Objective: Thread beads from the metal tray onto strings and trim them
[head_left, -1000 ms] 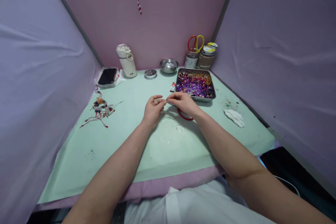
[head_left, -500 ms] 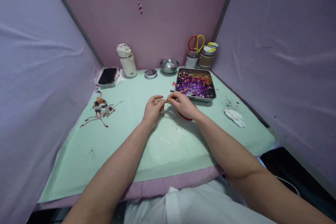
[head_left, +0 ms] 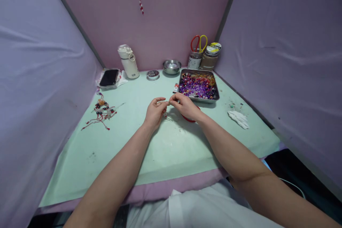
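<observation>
My left hand (head_left: 155, 113) and my right hand (head_left: 184, 105) meet near the middle of the green table cover (head_left: 171, 156), fingertips close together. Both are pinched around something too small to make out. Beneath my left fingers a thin cord with small beads (head_left: 166, 116) hangs to the cover. A red ring-shaped object (head_left: 190, 119) lies partly hidden under my right hand and wrist. Just beyond my right hand stands a metal tray (head_left: 217, 100) filled with purple, red and dark beads and golden cord.
At the left lie beaded cords (head_left: 103, 110). Along the back stand a phone (head_left: 109, 77), a white bottle (head_left: 129, 65), a small dish (head_left: 153, 75), a steel bowl (head_left: 172, 67), a scissors holder (head_left: 195, 60) and a jar (head_left: 210, 59). White gloves (head_left: 238, 119) lie right.
The view has shifted very slightly. My hands stay in nearly the same pinched position, with the fingertips a little closer together.
</observation>
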`<state>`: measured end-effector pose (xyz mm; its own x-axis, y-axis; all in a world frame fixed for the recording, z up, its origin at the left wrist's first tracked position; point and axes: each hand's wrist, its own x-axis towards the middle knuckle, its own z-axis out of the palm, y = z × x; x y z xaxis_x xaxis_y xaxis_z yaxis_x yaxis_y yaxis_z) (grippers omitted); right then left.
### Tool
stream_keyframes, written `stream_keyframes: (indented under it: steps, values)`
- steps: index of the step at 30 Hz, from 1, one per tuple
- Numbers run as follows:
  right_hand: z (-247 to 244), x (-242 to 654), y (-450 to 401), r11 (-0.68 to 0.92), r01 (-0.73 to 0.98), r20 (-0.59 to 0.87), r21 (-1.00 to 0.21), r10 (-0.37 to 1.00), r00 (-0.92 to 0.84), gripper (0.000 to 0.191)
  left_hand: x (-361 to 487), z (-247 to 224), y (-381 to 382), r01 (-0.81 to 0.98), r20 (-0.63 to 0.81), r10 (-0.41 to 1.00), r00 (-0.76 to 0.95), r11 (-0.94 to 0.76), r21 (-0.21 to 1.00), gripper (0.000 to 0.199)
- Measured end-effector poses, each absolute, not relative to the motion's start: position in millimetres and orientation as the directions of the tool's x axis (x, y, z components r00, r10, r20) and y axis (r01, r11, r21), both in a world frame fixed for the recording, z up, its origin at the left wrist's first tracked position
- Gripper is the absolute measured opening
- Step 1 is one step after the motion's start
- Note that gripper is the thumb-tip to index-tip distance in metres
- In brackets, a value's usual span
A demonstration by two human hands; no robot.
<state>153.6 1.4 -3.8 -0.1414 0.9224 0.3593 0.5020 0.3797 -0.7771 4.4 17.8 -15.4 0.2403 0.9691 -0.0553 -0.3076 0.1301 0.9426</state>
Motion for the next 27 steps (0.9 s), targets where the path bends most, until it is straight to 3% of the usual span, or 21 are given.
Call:
stream_keyframes:
  steps: [13,23,27]
  values:
    - [-3,152,0,0.359,0.495,0.337,-0.791,0.931,-0.137,0.011,3,-3,14,-0.241,-0.094,0.965,0.246,0.155,0.958,0.035]
    - [-9,153,1,0.418,0.585,0.386,-0.694,0.903,-0.188,0.013,0,-11,19,-0.176,-0.109,0.954,0.278,0.162,0.971,0.041]
    - [-7,153,1,0.393,0.586,0.384,-0.709,0.912,-0.146,0.017,1,-7,18,-0.186,-0.134,0.958,0.252,0.184,0.965,0.04]
